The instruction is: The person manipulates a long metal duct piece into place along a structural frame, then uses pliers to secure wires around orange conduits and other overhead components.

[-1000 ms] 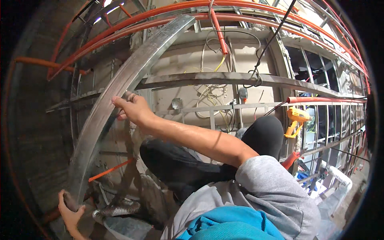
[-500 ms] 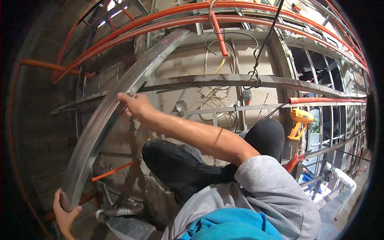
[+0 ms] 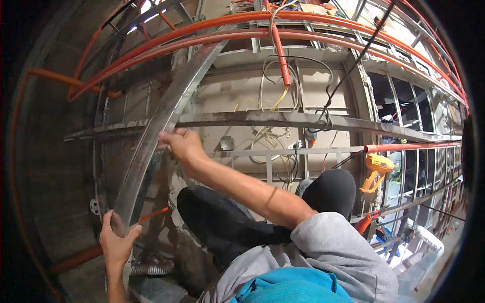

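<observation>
In the head view, the channel point(image 3: 145, 154) slants across the person's left side, its upper end near the orange pipes point(image 3: 222, 22) and its middle crossing the bar point(image 3: 283, 119). The left hand point(image 3: 117, 242) grips its lower end between thumb and fingers; the right hand point(image 3: 183, 147) pinches its edge further up. The upper end could knock or scrape the pipes if lifted, since so much length juts past the right hand; whether it touches them already is hard to tell in the blur. A loose pinch might let it twist, and thin edges could cut bare fingers. The channel is long, silvery grey metal, streaked dull on its broad face, brighter along one side.
</observation>
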Demonstrator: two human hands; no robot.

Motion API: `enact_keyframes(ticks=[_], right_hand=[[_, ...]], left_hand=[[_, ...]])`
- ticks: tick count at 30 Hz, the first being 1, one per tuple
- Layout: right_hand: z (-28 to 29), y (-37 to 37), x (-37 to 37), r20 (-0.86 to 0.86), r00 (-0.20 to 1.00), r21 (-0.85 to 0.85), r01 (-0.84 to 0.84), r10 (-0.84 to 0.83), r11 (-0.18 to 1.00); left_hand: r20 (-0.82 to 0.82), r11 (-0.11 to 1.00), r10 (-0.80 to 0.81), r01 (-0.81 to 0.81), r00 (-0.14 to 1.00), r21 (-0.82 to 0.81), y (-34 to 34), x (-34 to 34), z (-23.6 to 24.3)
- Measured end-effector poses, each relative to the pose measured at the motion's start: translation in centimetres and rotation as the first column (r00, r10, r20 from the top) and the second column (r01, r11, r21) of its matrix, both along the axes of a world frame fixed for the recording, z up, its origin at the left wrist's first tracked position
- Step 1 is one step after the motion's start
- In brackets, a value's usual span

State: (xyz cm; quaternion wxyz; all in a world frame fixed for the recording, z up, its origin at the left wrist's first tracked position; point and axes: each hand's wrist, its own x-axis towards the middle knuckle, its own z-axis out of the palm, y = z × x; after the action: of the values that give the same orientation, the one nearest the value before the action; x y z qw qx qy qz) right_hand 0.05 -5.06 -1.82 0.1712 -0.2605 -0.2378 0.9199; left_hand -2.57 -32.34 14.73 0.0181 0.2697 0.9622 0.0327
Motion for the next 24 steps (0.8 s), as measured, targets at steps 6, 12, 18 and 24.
enact_keyframes(ticks=[6, 12, 18, 24], right_hand=[[-1.0, 0.0, 0.5, 0.054, 0.981, 0.058, -0.19, 0.187, 0.98], [-3.3, -1.4, -0.5, 0.096, 0.988, 0.122, -0.135, 0.123, 0.983], [-2.3, 1.4, 1.3, 0.339, 0.918, 0.648, -0.385, 0.203, 0.657], [5.6, 10.8, 5.0, 0.315, 0.944, 0.917, -0.329, 0.095, 0.225]], left_hand=[[0.125, 0.998, 0.049, -0.053, 0.991, 0.023, 3.2, 0.0, -2.4], [0.06, 1.0, 0.021, -0.02, 0.998, -0.018, 0.9, -0.3, -5.6], [0.137, 0.983, 0.02, -0.045, 0.99, 0.175, -1.5, 0.0, -10.0], [0.194, 0.977, 0.071, -0.107, 0.978, 0.183, -0.5, 0.2, -9.8]])
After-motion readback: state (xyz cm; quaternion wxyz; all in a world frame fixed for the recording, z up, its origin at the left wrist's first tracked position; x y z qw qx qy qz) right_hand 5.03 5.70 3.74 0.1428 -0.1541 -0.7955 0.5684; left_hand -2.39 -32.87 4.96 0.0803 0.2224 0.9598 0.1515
